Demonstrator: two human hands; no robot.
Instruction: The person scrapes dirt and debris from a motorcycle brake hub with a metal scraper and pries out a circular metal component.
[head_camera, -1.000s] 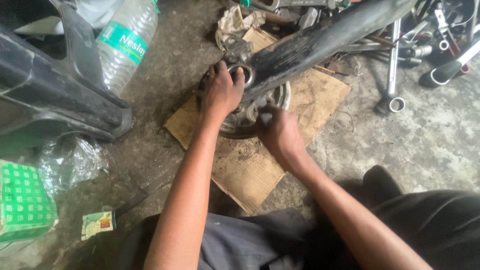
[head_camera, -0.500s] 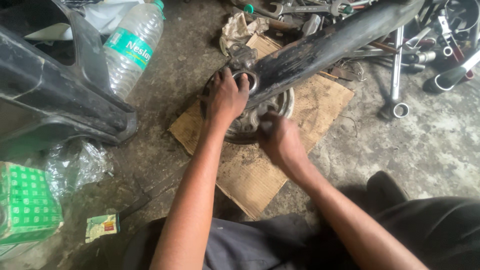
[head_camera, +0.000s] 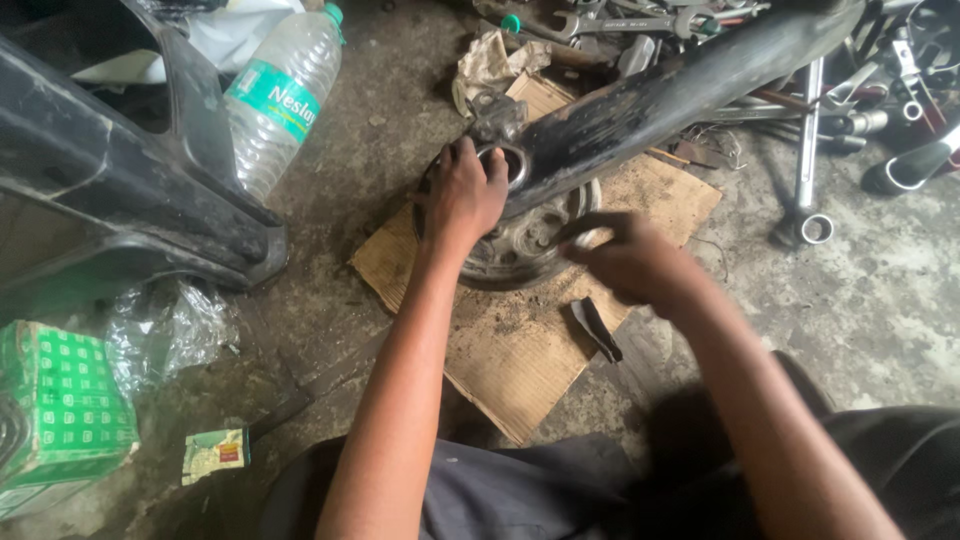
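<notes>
From 12 to 2 o'clock, a long black metal arm (head_camera: 680, 90), slanting down to centre. Ends in a ring (head_camera: 512, 162) lying over a round metal hub (head_camera: 530, 245). At 9 o'clock, a black body panel (head_camera: 120, 200) on the concrete floor. Under the hub, a torn cardboard sheet (head_camera: 520, 370), reaching toward 6 o'clock. At 11 o'clock, a clear plastic bottle (head_camera: 275, 105); at 8 o'clock, a green box (head_camera: 60, 420); at 2 o'clock, loose spanners (head_camera: 810, 150).

Left hand (head_camera: 462, 195) at centre, fingers curled and pressed over the ring's edge, gripping it against the hub. Right hand (head_camera: 625, 262) just toward 3 o'clock of the hub, fingers drawn together by its rim; blurred, so cannot tell whether pinching anything. Below it, a small black strip (head_camera: 597, 328) loose on the cardboard.

Seemingly midway: ring and hub brought together and held by hand, no bolt or fastener visible through them, tools lying untouched well apart.
</notes>
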